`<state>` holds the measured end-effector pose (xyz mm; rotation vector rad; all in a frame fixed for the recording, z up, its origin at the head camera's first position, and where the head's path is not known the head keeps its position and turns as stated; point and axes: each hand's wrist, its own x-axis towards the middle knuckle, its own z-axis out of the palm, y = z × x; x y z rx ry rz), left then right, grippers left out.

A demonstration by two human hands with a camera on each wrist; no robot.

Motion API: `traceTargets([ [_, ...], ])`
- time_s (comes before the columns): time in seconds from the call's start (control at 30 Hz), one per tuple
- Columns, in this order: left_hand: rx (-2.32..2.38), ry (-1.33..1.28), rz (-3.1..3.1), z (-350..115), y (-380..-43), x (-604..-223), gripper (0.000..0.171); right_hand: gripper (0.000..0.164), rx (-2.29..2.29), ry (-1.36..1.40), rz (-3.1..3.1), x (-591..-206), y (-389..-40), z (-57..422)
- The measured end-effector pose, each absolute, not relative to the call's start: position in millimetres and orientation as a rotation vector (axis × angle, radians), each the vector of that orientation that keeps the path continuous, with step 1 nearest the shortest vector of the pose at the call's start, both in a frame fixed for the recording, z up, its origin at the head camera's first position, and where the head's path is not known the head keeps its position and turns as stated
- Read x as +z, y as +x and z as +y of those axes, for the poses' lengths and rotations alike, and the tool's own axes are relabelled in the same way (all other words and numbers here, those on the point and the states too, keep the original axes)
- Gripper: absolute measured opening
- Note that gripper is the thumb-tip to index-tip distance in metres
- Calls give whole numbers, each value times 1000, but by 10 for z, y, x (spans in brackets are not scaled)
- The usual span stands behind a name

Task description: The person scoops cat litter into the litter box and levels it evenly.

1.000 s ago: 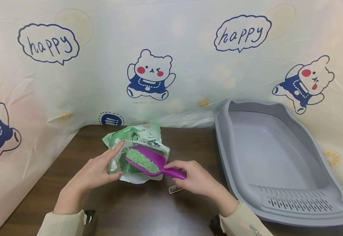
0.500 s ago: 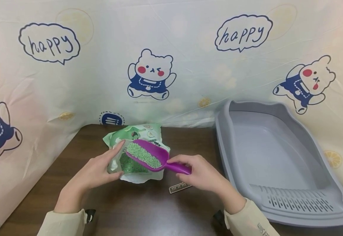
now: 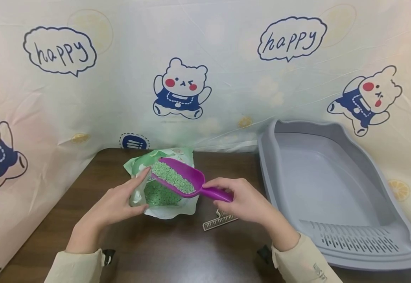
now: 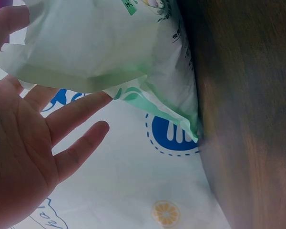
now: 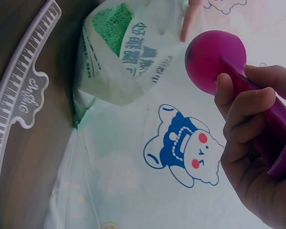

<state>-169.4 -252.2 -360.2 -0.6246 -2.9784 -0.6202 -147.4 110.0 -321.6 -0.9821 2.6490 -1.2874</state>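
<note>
The right hand [image 3: 246, 200] grips the handle of a purple scoop [image 3: 198, 179] with its fingers curled round it, as the right wrist view also shows. Pale green cat litter pellets [image 3: 173, 177] lie along the scoop, which is tilted over the mouth of a green and white litter bag [image 3: 187, 208]. Inside the bag, darker green pellets [image 3: 161, 194] show below the scoop. The left hand [image 3: 115, 202] holds the bag's mouth at its left side, thumb low and index finger high. In the left wrist view, the other fingers [image 4: 78, 112] spread behind the bag's edge.
A large grey litter box [image 3: 325, 177] with a slotted front ledge stands to the right. Partly beneath the right hand lies a long clip printed with piano keys [image 5: 26, 81] on the dark wooden table [image 3: 177, 251]. A printed cloth [image 3: 233, 78] hangs behind.
The right hand has lifted the loaded scoop up and slightly right, out of the bag's mouth. More of the pellets in the bag and of the clip now shows. The left hand keeps its place.
</note>
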Motion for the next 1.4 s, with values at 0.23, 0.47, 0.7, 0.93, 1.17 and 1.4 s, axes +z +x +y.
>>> traceTargets([
  [0.23, -617, -617, -2991, -2512, -1696, -3580, 99, 41, -1307, -1030, 2677, -3088, -1540, 1128],
  [0.47, -616, -611, -2997, -2505, -1682, -3572, 99, 41, -1321, -1011, 2696, -2999, -1614, 1203],
  [0.7, -606, -615, -2988, -2503, -1689, -3589, 100, 40, -1330, -970, 2734, -2882, -1666, 1364],
  [0.93, -582, -623, -2983, -2499, -1696, -3601, 100, 42, -1360, -840, 2716, -2814, -1681, 1557],
  [1.17, -594, -614, -2993, -2510, -1695, -3597, 100, 42, -1356, -793, 2742, -2750, -1683, 1759],
  [1.4, -597, -613, -2996, -2514, -1693, -3594, 98, 41, -1269, -765, 2845, -2643, -1669, 1938],
])
